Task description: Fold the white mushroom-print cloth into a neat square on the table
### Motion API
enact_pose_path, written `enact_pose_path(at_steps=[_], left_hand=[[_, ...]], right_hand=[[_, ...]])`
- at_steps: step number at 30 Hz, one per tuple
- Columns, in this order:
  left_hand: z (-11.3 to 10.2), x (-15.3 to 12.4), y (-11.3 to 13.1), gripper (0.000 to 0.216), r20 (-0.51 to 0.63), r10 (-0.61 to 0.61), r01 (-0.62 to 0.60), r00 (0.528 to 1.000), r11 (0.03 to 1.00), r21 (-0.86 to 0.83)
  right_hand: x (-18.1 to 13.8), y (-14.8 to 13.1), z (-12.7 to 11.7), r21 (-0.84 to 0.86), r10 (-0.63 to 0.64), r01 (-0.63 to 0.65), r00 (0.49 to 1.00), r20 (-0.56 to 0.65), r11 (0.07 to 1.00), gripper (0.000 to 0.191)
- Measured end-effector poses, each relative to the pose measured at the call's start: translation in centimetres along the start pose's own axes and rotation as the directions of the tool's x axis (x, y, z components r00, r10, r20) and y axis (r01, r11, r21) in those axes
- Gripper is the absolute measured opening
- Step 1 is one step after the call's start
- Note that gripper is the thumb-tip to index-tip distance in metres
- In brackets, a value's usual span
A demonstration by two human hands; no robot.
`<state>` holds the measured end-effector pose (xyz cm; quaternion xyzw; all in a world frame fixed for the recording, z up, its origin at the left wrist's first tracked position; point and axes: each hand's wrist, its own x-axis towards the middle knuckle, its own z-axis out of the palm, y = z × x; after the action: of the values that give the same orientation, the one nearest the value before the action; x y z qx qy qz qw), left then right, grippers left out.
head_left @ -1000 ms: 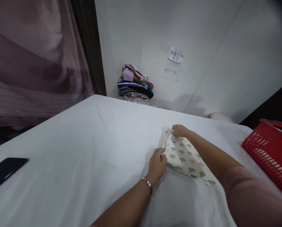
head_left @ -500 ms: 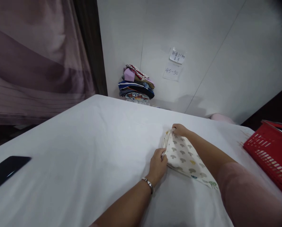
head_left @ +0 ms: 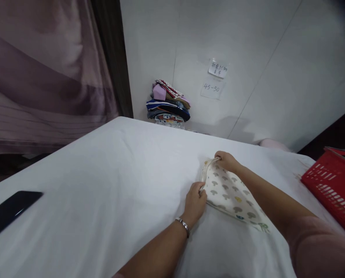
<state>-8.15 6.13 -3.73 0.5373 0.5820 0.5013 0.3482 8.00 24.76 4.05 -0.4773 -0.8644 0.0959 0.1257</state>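
A cream cloth [head_left: 230,193] with a print of grey mushrooms and a few coloured ones lies on the white-covered table [head_left: 102,185], partly lifted at its left edge. My left hand [head_left: 196,201], with a metal bracelet at the wrist, is closed on the cloth's near left corner. My right hand [head_left: 226,160] pinches the far corner of the same edge. Between the two hands the layered edge sags in a slight curve. Part of the cloth's right side is hidden under my right forearm.
A red plastic basket [head_left: 334,185] stands at the table's right edge. At the left lies a black phone-like slab [head_left: 12,210]. Beyond the far edge rises a stack of folded clothes [head_left: 169,104] against the wall, near a paper sign [head_left: 211,88]. A pinkish curtain [head_left: 45,77] hangs at the left.
My right hand has shifted slightly to the right with its corner of the cloth, and the edge between the hands curves more. My left hand keeps its hold. The view has moved a little.
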Motion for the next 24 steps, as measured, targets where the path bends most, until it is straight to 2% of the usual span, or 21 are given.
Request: enact_pose_path(at_steps=[6, 9, 11, 15, 19, 24], left_hand=[[0.0, 0.0, 0.0, 0.035, -0.003, 0.003, -0.003, 1.000, 1.000, 0.009], [-0.1, 0.0, 0.1, 0.036, 0.009, -0.013, 0.013, 1.000, 1.000, 0.013], [-0.2, 0.0, 0.2, 0.036, 0.015, -0.022, 0.021, 1.000, 0.999, 0.026], [-0.3, 0.1, 0.2, 0.035, 0.013, -0.027, 0.026, 1.000, 0.999, 0.033], [-0.1, 0.1, 0.0, 0.035, 0.010, -0.026, 0.025, 1.000, 1.000, 0.018], [0.0, -0.1, 0.0, 0.035, 0.003, -0.013, 0.013, 1.000, 1.000, 0.012]], right_hand=[[-1.4, 0.5, -1.2, 0.187, 0.061, -0.086, 0.989, 0.138, 0.979, 0.019], [-0.6, 0.7, -1.6, 0.236, 0.148, -0.232, 0.934, 0.326, 0.944, 0.020], [0.2, 0.9, -1.6, 0.162, 0.176, -0.254, 0.907, 0.383, 0.954, 0.018], [1.8, 1.1, -0.5, -0.045, 0.160, -0.154, 0.942, 0.296, 0.987, 0.012], [2.8, 1.2, 0.8, -0.103, 0.123, -0.099, 0.959, 0.255, 0.990, 0.017], [3.0, 1.6, 1.2, -0.141, 0.106, -0.070, 0.958, 0.268, 0.987, 0.022]])
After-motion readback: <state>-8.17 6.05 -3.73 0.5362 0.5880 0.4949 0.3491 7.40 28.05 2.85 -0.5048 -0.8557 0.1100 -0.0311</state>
